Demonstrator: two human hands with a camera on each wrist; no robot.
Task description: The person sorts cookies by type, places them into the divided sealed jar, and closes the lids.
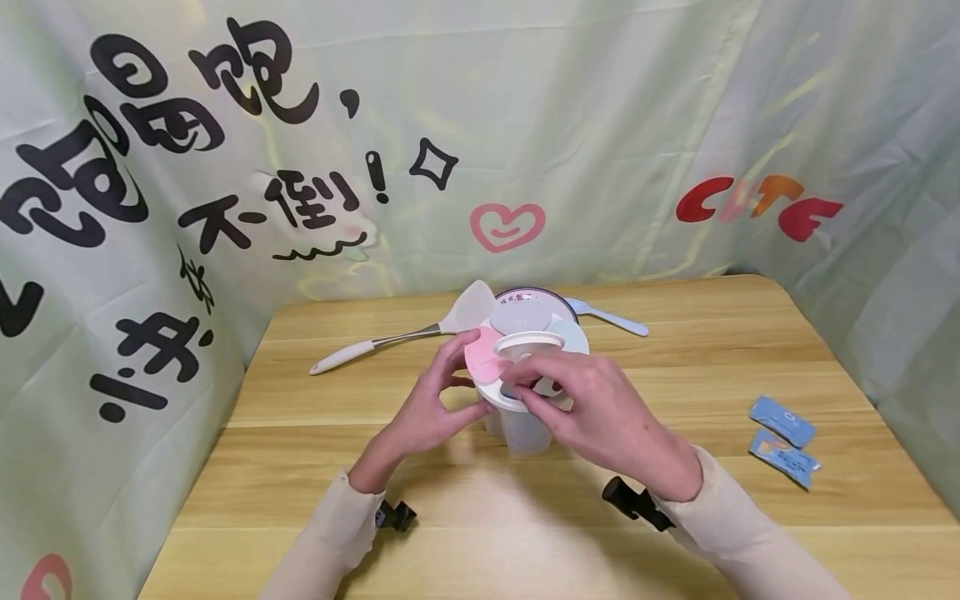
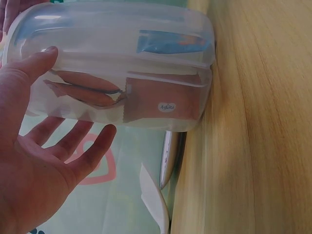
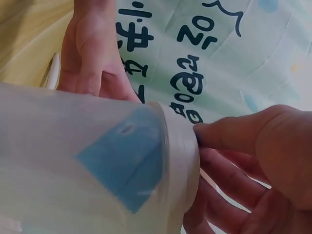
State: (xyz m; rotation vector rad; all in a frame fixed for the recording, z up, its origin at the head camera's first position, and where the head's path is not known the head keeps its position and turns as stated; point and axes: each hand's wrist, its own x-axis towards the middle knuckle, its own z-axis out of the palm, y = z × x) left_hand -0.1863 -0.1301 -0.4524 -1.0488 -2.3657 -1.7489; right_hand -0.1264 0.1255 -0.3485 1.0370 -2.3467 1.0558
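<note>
A translucent plastic container (image 1: 528, 433) stands upright at the middle of the table, with divided compartments and a round white top. Its lid flaps are pink (image 1: 486, 354), pale blue and white; the white flap (image 1: 528, 340) stands raised. My left hand (image 1: 431, 400) grips its left side, thumb in front. At the front opening, my right hand (image 1: 600, 408) pinches a blue packet (image 3: 124, 161) by its upper end; most of the packet shows through the wall, inside. Also inside are a brown packet (image 2: 163, 100), brown wrapped pieces (image 2: 87, 87) and another blue packet (image 2: 170, 42).
Two blue packets (image 1: 783, 440) lie at the right of the table. Behind the container are a white spatula (image 1: 401, 335), a dark-rimmed plate (image 1: 528, 293) and a light blue utensil (image 1: 615, 320). A printed curtain (image 1: 600, 125) surrounds the table's back and sides.
</note>
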